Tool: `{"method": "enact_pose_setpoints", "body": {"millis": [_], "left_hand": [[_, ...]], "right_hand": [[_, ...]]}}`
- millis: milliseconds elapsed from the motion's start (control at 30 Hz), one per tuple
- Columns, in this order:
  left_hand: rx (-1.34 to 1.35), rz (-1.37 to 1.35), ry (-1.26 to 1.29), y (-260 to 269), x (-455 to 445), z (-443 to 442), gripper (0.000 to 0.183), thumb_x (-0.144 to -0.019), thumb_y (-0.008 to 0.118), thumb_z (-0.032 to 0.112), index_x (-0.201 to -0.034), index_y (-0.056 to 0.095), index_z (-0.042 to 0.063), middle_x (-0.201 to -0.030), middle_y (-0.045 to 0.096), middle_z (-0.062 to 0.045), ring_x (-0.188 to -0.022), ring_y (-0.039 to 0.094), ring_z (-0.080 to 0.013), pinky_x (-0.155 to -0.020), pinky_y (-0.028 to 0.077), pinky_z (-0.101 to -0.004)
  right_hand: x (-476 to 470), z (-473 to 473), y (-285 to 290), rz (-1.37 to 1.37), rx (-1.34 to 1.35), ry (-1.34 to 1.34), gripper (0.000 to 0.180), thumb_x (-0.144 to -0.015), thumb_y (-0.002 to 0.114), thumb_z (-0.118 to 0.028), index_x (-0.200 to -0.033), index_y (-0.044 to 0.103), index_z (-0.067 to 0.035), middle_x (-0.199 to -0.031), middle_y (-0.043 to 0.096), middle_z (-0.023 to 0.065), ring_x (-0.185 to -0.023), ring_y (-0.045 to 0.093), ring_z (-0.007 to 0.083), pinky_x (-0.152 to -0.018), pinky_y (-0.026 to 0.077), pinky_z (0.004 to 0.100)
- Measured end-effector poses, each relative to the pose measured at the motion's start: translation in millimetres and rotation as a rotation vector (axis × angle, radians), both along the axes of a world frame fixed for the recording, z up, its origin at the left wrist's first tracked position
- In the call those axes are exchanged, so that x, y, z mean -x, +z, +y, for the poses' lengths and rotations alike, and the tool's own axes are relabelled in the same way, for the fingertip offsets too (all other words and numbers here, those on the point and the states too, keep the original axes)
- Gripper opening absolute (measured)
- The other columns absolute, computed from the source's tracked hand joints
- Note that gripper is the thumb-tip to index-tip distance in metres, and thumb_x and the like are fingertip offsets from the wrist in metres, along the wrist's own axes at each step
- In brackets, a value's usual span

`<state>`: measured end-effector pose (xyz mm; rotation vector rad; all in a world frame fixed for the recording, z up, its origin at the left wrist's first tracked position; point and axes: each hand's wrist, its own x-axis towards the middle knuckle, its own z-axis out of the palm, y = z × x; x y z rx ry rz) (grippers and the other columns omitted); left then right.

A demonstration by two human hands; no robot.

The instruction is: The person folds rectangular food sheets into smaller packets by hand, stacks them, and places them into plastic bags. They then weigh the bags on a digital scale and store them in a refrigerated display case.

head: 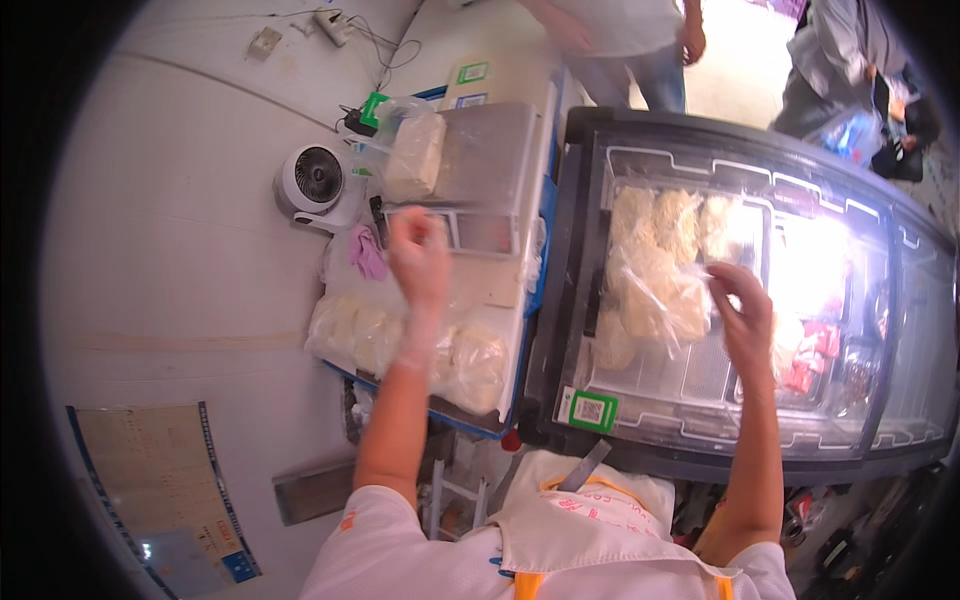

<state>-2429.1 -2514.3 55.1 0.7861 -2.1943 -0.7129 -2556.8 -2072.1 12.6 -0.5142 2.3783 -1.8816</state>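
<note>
My right hand (746,319) pinches the edge of a clear plastic bag (667,307) holding a pale block of food. The bag is over the glass top of a chest freezer (555,315). Several pale bundles that look like noodles (677,217) lie beneath and beyond it; I cannot tell whether they touch the bag. My left hand (420,255) is blurred, its fingers curled, above the compartmented front of a clear plastic box (487,157). Whether it holds something small cannot be told. A bagged pale block (416,154) stands against the box.
Bagged pale food (476,367) lines the table's near end. A white fan (311,180) and a pink cloth (367,255) are at left. A green-framed printed code (591,411) marks the freezer's near corner. Two people (630,30) (840,67) stand beyond.
</note>
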Motion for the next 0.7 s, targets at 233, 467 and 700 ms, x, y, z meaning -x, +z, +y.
{"method": "enact_pose_setpoints", "body": {"millis": [233, 467, 700], "left_hand": [[0.113, 0.234, 0.041, 15.9, 63.1, -239.3, 0.031, -0.099, 0.076, 0.019, -0.123, 0.072, 0.000, -0.114, 0.076, -0.009, -0.101, 0.069, -0.0214, -0.094, 0.055, -0.0370], [-0.679, 0.380, -0.491, 56.7, 73.1, -239.0, 0.029, -0.115, 0.063, 0.025, -0.119, 0.077, -0.001, -0.111, 0.080, -0.009, -0.107, 0.073, -0.0176, -0.100, 0.054, -0.0319], [-0.871, 0.299, -0.537, 99.5, 50.2, -258.5, 0.052, -0.117, 0.056, 0.044, -0.097, 0.076, 0.001, -0.109, 0.081, -0.017, -0.111, 0.074, -0.0232, -0.109, 0.049, -0.0380]], "right_hand": [[100.5, -355.8, 67.1, 0.631, -0.004, 0.201, 0.035, -0.095, 0.081, -0.014, -0.129, 0.075, -0.006, -0.114, 0.072, 0.0120, -0.100, 0.072, 0.0317, -0.092, 0.058, 0.0442], [160.9, -540.7, 92.1, 0.327, -0.258, 0.634, 0.030, -0.095, 0.078, -0.036, -0.109, 0.083, -0.010, -0.100, 0.080, 0.0131, -0.108, 0.070, 0.0310, -0.106, 0.050, 0.0432], [134.1, -465.2, 151.7, 0.093, 0.053, 0.538, 0.032, -0.104, 0.068, -0.034, -0.098, 0.077, -0.003, -0.099, 0.076, 0.0041, -0.104, 0.065, 0.0178, -0.104, 0.045, 0.0354]]}}
